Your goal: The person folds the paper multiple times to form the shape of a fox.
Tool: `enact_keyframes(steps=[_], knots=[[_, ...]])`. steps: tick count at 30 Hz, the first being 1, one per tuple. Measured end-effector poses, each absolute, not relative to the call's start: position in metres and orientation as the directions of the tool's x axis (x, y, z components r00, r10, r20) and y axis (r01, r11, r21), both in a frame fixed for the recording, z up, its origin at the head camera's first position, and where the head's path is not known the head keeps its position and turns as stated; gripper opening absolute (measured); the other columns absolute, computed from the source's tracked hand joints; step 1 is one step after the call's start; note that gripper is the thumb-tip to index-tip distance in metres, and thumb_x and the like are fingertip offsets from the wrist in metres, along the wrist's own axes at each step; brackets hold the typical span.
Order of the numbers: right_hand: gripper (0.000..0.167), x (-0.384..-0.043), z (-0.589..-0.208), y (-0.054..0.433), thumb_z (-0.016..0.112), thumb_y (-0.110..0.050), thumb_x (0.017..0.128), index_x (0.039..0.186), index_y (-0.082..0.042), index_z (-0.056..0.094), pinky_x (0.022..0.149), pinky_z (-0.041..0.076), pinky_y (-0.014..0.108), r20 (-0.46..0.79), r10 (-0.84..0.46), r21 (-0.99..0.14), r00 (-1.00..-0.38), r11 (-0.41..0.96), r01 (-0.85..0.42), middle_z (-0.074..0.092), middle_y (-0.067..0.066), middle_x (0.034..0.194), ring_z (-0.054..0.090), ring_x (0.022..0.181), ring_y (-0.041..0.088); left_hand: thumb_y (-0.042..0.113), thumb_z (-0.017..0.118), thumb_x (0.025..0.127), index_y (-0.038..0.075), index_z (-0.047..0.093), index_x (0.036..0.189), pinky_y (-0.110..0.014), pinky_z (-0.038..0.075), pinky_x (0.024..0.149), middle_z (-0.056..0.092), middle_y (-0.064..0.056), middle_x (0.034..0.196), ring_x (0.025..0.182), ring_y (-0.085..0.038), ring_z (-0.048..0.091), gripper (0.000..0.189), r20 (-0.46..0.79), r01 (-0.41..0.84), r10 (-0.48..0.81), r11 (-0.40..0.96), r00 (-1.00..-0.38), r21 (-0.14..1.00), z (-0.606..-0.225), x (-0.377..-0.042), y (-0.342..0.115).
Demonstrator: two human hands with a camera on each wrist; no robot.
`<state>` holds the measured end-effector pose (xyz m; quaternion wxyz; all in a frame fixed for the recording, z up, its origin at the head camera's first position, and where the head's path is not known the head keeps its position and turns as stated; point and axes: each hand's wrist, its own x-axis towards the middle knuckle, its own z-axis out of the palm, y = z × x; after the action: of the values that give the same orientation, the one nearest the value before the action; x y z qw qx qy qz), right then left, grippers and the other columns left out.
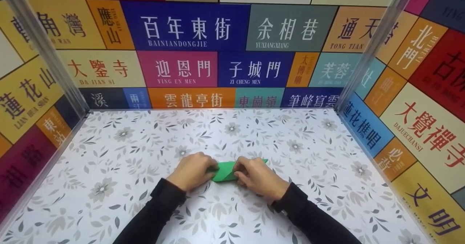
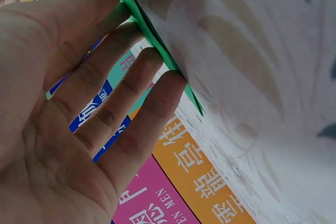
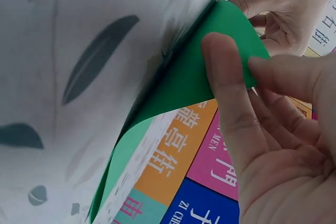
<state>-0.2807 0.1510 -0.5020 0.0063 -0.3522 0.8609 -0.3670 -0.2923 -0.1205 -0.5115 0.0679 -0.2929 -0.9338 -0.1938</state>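
Note:
A folded piece of green paper [image 1: 224, 172] lies on the patterned tabletop between the two hands. My left hand [image 1: 195, 171] rests at the paper's left end. In the left wrist view its fingers [image 2: 137, 80] reach out fairly straight, with the tips touching the green paper [image 2: 163, 51] along the table. My right hand [image 1: 257, 174] pinches a flap at the other side. In the right wrist view the raised flap of green paper [image 3: 184, 74] curves up from the table, its edge between thumb and finger. Part of the paper is hidden behind the right hand.
A white tabletop [image 1: 145, 138] with grey flowers and leaves spreads around the hands. Upright panels with coloured sign-like blocks stand at the back [image 1: 185, 27], left [image 1: 29, 95] and right [image 1: 428, 120], meeting at clear corner strips.

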Motion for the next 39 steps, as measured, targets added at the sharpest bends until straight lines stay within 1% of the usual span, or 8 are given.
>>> enact_keyframes(steps=[3,6,10,16,22,29,35,39], knots=[[0.006,-0.282,-0.502,0.150,0.074,-0.002,0.111,0.116,0.000,0.073,0.068,0.067,0.021,0.219,-0.601,-0.683,-0.769,0.469,-0.561,0.087,0.017,0.097,0.087,0.079,0.030,0.015,0.095,0.095,0.013,0.091,0.112,-0.053,0.069,0.095,0.090,-0.007,0.106,0.099,-0.031,0.082,0.017,0.237,0.571,0.520,0.756,-0.821,0.320,-0.512,-0.292,-0.121],[0.005,-0.283,-0.501,0.150,0.075,-0.004,0.112,0.115,0.001,0.074,0.066,0.066,0.020,0.211,-0.584,-0.693,-0.784,0.477,-0.542,0.086,0.016,0.095,0.086,0.077,0.030,0.015,0.094,0.095,0.013,0.091,0.112,-0.053,0.069,0.096,0.090,-0.007,0.107,0.100,-0.031,0.082,0.017,0.227,0.564,0.516,0.759,-0.826,0.326,-0.512,-0.292,-0.122],[0.004,-0.285,-0.498,0.148,0.078,-0.007,0.111,0.110,-0.003,0.077,0.062,0.065,0.021,0.218,-0.563,-0.691,-0.797,0.487,-0.534,0.085,0.013,0.093,0.084,0.071,0.025,0.016,0.094,0.097,0.013,0.091,0.113,-0.053,0.069,0.096,0.091,-0.007,0.108,0.100,-0.031,0.082,0.017,0.213,0.556,0.514,0.765,-0.831,0.325,-0.512,-0.291,-0.121],[0.004,-0.288,-0.495,0.146,0.080,-0.007,0.110,0.107,-0.006,0.078,0.058,0.063,0.022,0.222,-0.537,-0.672,-0.814,0.521,-0.527,0.081,0.007,0.094,0.077,0.066,0.012,0.019,0.093,0.098,0.014,0.091,0.114,-0.051,0.069,0.095,0.090,-0.006,0.108,0.099,-0.030,0.081,0.017,0.200,0.555,0.517,0.773,-0.832,0.309,-0.512,-0.292,-0.119],[0.004,-0.294,-0.491,0.146,0.083,-0.009,0.107,0.109,-0.006,0.083,0.061,0.062,0.023,0.208,-0.505,-0.645,-0.838,0.574,-0.505,0.081,0.005,0.103,0.070,0.067,0.003,0.019,0.093,0.099,0.014,0.091,0.114,-0.051,0.069,0.094,0.090,-0.005,0.106,0.097,-0.029,0.081,0.016,0.199,0.566,0.530,0.765,-0.824,0.308,-0.509,-0.293,-0.117],[0.004,-0.307,-0.494,0.145,0.087,-0.010,0.103,0.107,-0.009,0.086,0.075,0.061,0.025,0.216,-0.494,-0.598,-0.842,0.615,-0.514,0.085,0.004,0.105,0.068,0.081,0.006,0.019,0.092,0.099,0.014,0.091,0.115,-0.052,0.069,0.096,0.090,-0.006,0.107,0.098,-0.030,0.081,0.016,0.205,0.568,0.530,0.762,-0.823,0.312,-0.509,-0.294,-0.117],[0.004,-0.317,-0.499,0.140,0.086,-0.008,0.103,0.106,-0.008,0.086,0.073,0.058,0.025,0.197,-0.491,-0.590,-0.848,0.632,-0.503,0.085,0.005,0.101,0.069,0.084,0.010,0.019,0.092,0.099,0.014,0.091,0.114,-0.051,0.069,0.095,0.090,-0.006,0.107,0.098,-0.030,0.080,0.016,0.203,0.562,0.524,0.766,-0.827,0.312,-0.510,-0.294,-0.119],[0.004,-0.323,-0.502,0.136,0.085,-0.005,0.102,0.105,-0.006,0.084,0.072,0.057,0.024,0.183,-0.495,-0.583,-0.849,0.641,-0.499,0.085,0.006,0.097,0.068,0.081,0.009,0.012,0.092,0.097,0.013,0.091,0.114,-0.051,0.069,0.094,0.090,-0.006,0.107,0.098,-0.031,0.081,0.017,0.219,0.572,0.529,0.759,-0.820,0.312,-0.510,-0.293,-0.121]])
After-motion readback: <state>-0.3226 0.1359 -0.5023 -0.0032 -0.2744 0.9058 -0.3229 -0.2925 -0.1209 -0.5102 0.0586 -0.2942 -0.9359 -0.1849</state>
